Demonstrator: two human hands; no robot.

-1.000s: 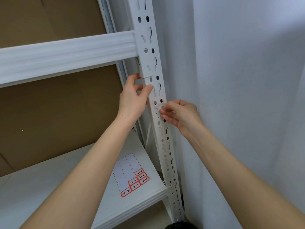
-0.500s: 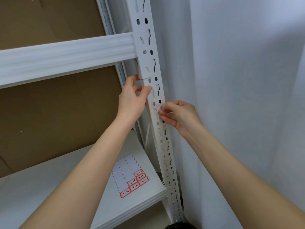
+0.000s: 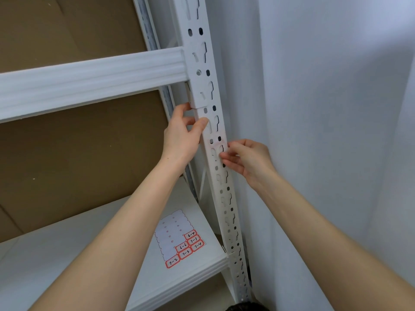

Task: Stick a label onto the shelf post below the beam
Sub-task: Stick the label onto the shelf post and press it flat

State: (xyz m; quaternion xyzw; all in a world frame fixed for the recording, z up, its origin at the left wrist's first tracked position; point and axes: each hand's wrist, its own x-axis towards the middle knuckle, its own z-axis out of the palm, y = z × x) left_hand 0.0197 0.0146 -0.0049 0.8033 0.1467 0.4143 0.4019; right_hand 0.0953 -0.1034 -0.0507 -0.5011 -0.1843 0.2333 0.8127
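Note:
The white slotted shelf post (image 3: pixel 224 198) runs down the middle, and the white beam (image 3: pixel 89 79) meets it at the upper left. My left hand (image 3: pixel 182 135) grips the post just below the beam's bracket, thumb on the front face and fingers behind. My right hand (image 3: pixel 244 158) pinches a small pale label (image 3: pixel 217 151) at the post's right edge. The label lies against the post's front face, a little below my left thumb. Its print is not visible.
A label sheet (image 3: pixel 177 236) with several red-bordered numbered labels at its lower end lies on the white shelf board (image 3: pixel 67 243) below. Brown cardboard (image 3: pixel 78 153) backs the shelf. A white wall (image 3: pixel 325 108) stands close on the right of the post.
Both hands stay where they were on the post. Only the view shifts slightly.

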